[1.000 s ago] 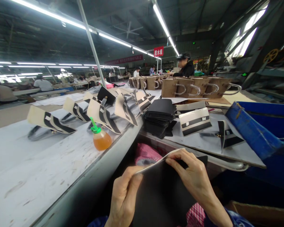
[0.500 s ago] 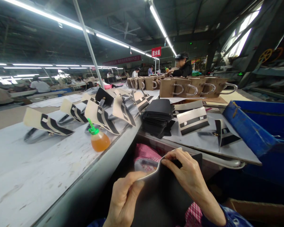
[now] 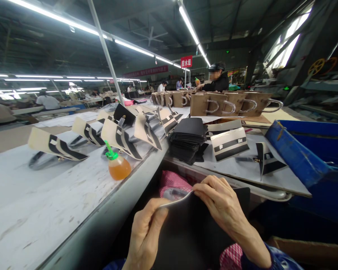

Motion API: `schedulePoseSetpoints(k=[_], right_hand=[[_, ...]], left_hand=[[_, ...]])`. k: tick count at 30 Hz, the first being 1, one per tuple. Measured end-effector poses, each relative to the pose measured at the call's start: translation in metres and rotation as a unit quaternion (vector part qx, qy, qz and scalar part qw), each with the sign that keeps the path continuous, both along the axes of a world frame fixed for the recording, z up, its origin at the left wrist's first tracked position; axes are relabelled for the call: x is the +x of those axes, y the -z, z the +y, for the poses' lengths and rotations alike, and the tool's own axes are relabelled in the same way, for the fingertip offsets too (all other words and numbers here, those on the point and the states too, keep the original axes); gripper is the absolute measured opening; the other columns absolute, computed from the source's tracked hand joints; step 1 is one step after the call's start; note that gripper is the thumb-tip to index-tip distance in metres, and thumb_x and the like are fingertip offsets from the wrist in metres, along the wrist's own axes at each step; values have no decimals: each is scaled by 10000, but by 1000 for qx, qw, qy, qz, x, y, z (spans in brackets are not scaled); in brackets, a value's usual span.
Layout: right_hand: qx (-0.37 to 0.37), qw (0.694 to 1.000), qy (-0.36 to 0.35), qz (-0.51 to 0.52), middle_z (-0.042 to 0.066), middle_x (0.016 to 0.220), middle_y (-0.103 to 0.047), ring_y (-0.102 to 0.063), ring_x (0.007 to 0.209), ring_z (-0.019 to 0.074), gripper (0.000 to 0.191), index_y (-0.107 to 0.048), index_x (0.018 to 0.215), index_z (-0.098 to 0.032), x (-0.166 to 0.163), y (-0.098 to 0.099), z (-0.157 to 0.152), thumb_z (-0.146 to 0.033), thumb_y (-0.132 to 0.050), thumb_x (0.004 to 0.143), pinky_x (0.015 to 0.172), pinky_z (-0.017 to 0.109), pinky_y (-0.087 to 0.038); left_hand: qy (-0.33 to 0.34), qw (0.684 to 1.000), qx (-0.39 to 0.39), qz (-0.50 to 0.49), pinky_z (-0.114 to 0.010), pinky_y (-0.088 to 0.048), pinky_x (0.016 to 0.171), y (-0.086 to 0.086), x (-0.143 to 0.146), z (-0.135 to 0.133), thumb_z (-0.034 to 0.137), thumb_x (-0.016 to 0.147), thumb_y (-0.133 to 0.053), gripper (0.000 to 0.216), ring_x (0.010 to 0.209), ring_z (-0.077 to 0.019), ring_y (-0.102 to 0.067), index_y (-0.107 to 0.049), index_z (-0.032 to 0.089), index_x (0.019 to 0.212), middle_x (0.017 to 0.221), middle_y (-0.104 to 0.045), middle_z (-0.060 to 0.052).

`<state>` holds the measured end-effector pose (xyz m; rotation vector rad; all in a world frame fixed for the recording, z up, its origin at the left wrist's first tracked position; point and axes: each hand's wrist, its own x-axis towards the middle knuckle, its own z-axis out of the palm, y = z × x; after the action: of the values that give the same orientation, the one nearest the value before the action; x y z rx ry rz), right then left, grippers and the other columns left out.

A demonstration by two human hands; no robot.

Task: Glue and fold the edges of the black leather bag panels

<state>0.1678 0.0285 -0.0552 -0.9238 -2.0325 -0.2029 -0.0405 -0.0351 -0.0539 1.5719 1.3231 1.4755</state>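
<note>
The black leather panel [image 3: 191,232] lies low over the lap. The left hand [image 3: 146,236] is closed on its left corner, and the right hand [image 3: 222,210] pinches its pale top edge. They seem to be smoothing this edge, which needs even pressure. Farther away, 1 stack of black pieces [image 3: 190,138] sits on the bench.

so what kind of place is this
Probably a handbag factory floor: a long worktable lined with cut bag panels, a row of brown bags with handles, other workers under strip lights. The left hand and right hand pinch a black sheet.
</note>
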Motion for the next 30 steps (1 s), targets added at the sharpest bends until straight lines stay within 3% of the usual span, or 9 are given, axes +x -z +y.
schedulePoseSetpoints(k=[5,13,18,30], right_hand=[[-11,1000,10,22,11,862,-681,-638,785,165,145,-638,1111,-222,17,8,2,-290,-567,1005,718,303,-456],[-73,994,53,57,20,906,-673,-631,820,188,150,-709,1067,-257,33,21,2,-288,-591,979,735,321,-495],[-84,995,32,42,19,839,-612,-604,773,175,225,-727,1116,-271,32,18,6,-281,-532,1006,689,311,-482],[-61,997,24,32,10,837,-608,-570,728,155,169,-698,979,-238,28,6,3,-249,-532,1007,677,298,-438]], left_hand=[[-30,999,3,-38,-207,-451,653,3,-5,5,501,945,-569,330,687,-131,-596,-751,233,879,788,-723,27],[-17,999,13,-40,-200,-463,658,6,-6,1,483,938,-586,309,698,-134,-622,-754,231,876,795,-738,23],[-23,998,20,-59,-173,-464,712,5,-6,0,486,924,-610,280,723,-118,-632,-748,253,853,799,-743,48],[-40,997,42,-49,-168,-451,697,6,-7,1,468,936,-596,267,702,-108,-606,-754,261,876,710,-689,59]])
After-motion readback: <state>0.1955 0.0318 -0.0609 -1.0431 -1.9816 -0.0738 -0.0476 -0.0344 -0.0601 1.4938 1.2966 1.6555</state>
